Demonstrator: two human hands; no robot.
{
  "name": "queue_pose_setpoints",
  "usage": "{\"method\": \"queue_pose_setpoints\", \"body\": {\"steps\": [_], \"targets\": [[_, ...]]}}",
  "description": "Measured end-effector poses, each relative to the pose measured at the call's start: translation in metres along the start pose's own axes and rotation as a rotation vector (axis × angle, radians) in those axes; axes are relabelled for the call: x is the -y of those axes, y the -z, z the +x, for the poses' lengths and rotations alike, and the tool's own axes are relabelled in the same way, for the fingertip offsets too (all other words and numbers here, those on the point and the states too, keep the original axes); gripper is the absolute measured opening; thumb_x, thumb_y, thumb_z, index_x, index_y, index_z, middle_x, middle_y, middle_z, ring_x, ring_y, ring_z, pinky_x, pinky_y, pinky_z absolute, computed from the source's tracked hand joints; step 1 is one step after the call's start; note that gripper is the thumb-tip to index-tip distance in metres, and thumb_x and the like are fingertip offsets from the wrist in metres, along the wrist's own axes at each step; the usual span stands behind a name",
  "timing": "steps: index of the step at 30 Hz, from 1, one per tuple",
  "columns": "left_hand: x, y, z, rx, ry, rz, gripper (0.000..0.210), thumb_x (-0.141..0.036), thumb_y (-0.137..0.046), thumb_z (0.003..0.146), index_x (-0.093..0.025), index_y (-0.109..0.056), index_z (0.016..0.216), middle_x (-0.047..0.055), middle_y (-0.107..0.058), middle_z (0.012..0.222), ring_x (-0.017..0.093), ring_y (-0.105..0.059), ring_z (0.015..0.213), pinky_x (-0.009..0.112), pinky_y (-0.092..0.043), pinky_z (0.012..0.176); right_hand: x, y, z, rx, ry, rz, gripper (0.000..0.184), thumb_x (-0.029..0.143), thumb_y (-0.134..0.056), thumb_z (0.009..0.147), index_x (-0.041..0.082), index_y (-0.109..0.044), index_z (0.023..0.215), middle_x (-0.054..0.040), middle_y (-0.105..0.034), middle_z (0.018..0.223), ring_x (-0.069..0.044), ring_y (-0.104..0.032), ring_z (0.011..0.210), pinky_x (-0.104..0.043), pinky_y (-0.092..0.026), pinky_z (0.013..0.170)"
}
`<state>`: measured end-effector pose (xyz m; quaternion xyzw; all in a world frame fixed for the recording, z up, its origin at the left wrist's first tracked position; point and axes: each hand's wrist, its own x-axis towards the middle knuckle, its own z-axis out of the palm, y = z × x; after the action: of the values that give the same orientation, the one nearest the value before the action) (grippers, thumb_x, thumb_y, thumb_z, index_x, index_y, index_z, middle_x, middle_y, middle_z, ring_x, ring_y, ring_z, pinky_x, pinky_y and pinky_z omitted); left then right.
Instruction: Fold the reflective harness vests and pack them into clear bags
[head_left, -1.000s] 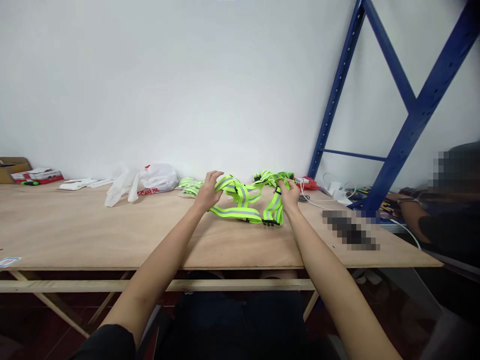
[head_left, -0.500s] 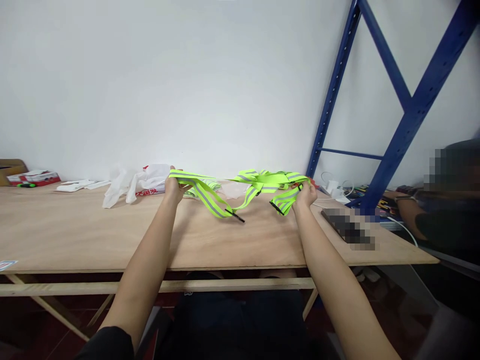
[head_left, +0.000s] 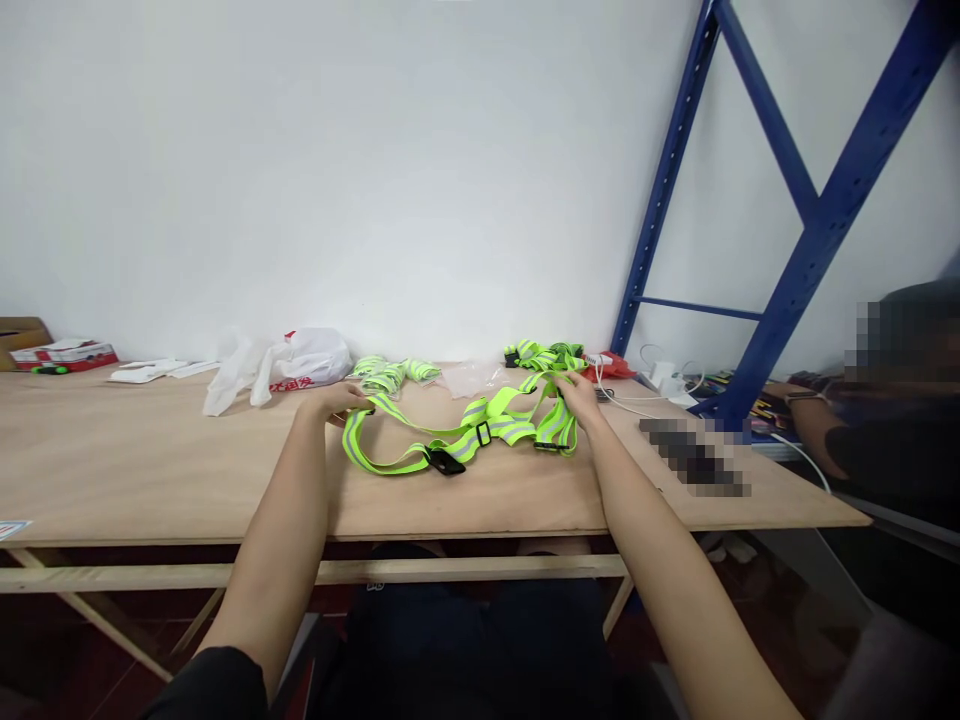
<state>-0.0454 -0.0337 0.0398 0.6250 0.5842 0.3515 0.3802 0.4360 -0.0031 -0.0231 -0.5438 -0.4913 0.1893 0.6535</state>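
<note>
The wooden table (head_left: 247,480) has its front edge nearest. The green strap (head_left: 517,432) is over the middle of it, spread between the two hands. A black buckle (head_left: 446,461) sits low on its near side, and a small black slider (head_left: 484,434) is beside that. I can't tell if every part of the strap touches the wood.

The left hand (head_left: 337,403) pinches the far left end of the loop. The right hand (head_left: 581,392) holds the bunched right end with thumb and fingers. If the two hands pull unevenly, the loop could twist or knot at the slider. A loose left pinch could let its end drop.

Past the right hand is a white cord (head_left: 637,408); a hanging bit could snag on it. A green heap (head_left: 551,355) lies just behind the right hand, so the strap could get mixed up with it. Green packs (head_left: 390,375) and a white bag (head_left: 319,355) lie near the wall.
</note>
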Motion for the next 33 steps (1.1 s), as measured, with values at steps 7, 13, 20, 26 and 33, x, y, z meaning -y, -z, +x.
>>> {"method": "queue_pose_setpoints", "body": {"steps": [7, 13, 20, 26, 33], "targets": [[-0.033, -0.041, 0.008, -0.066, -0.263, 0.15, 0.021, -0.025, -0.082, 0.055, -0.022, -0.066, 0.067, 0.003, -0.067, 0.071, 0.019, -0.06, 0.064, 0.022, -0.041, 0.053, 0.006, -0.004, -0.008, 0.065, 0.118, -0.265, 0.031, 0.045, -0.062, 0.078, 0.019, -0.07, 0.093, -0.0098, -0.074, 0.098, -0.025, -0.065, 0.091, -0.04, -0.05, 0.088], [-0.056, -0.123, -0.01, 0.433, -0.576, 0.553, 0.041, -0.06, -0.068, 0.074, -0.019, -0.064, 0.071, 0.003, -0.065, 0.069, 0.016, -0.056, 0.061, 0.025, -0.036, 0.056, 0.01, -0.008, -0.018, 0.219, 0.184, -0.396, 0.032, 0.047, -0.057, 0.084, 0.019, -0.071, 0.088, -0.0091, -0.075, 0.096, -0.026, -0.065, 0.092, -0.036, -0.048, 0.085], [-0.035, -0.145, 0.003, 0.512, -0.549, 0.594, 0.048, -0.066, -0.073, 0.063, -0.02, -0.059, 0.069, -0.001, -0.058, 0.065, 0.015, -0.049, 0.06, 0.026, -0.03, 0.055, 0.007, -0.01, -0.02, 0.35, 0.2, -0.493, 0.032, 0.046, -0.055, 0.085, 0.02, -0.072, 0.085, -0.0059, -0.076, 0.094, -0.024, -0.066, 0.089, -0.033, -0.048, 0.083], [-0.029, -0.14, 0.011, 0.607, -0.472, 0.474, 0.045, -0.058, -0.075, 0.065, -0.02, -0.052, 0.06, -0.005, -0.042, 0.053, 0.012, -0.037, 0.053, 0.027, -0.026, 0.052, 0.003, -0.011, -0.019, 0.361, 0.195, -0.532, 0.028, 0.044, -0.056, 0.085, 0.021, -0.073, 0.084, -0.006, -0.076, 0.093, -0.024, -0.067, 0.09, -0.033, -0.049, 0.084], [-0.028, -0.119, 0.01, 0.662, -0.39, 0.149, 0.047, -0.061, -0.073, 0.071, -0.018, -0.055, 0.069, -0.004, -0.048, 0.063, 0.012, -0.046, 0.059, 0.025, -0.035, 0.057, -0.001, -0.011, -0.019, 0.357, 0.2, -0.557, 0.027, 0.04, -0.055, 0.086, 0.02, -0.073, 0.083, -0.0062, -0.077, 0.093, -0.024, -0.068, 0.088, -0.034, -0.05, 0.082]]}}
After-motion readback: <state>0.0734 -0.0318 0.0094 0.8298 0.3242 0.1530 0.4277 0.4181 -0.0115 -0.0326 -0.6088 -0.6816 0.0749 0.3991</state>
